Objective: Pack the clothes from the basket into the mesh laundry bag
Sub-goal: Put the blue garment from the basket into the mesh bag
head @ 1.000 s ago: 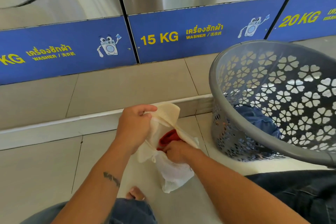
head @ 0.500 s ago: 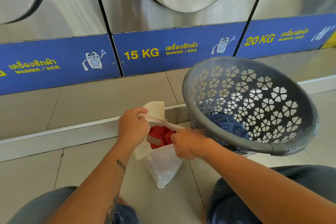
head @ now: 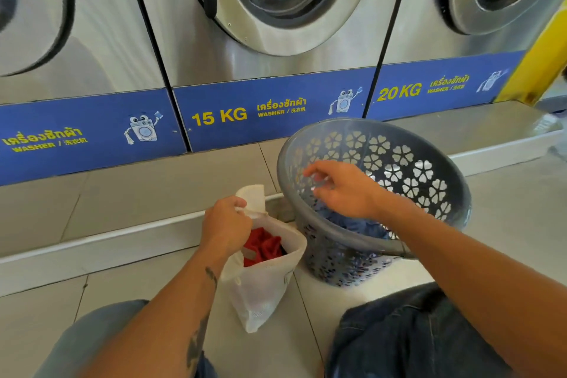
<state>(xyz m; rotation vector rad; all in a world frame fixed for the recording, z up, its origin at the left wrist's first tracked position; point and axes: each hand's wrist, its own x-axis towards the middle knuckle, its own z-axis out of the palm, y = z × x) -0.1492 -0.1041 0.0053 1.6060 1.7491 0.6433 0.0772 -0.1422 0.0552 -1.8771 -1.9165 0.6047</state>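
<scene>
Left hand (head: pixel 225 225) grips mesh laundry bag (head: pixel 264 282) mouth, red garment (head: pixel 262 247) inside; right hand (head: pixel 340 189), fingers loose, empty, over basket (head: pixel 429 163). Keep mouth wide, grab blue clothes (head: pixel 352 222) whole.

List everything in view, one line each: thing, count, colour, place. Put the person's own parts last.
mesh laundry bag: 1, white, on the floor between the knees, mouth open
red garment: 1, red, inside the bag
basket: 1, grey with flower cut-outs, on the floor right of the bag, tilted toward the person
blue clothes: count unclear, blue, in the basket
washers: 3 in part, steel with blue base panels, along the back on a raised step
floor: 1, pale tiles, underfoot
yellow post: 1, yellow, far right
legs in jeans: 2, blue denim, bottom edge
left hand: 1, grips the bag's rim
right hand: 1, holds nothing, fingers loose, over the basket
</scene>
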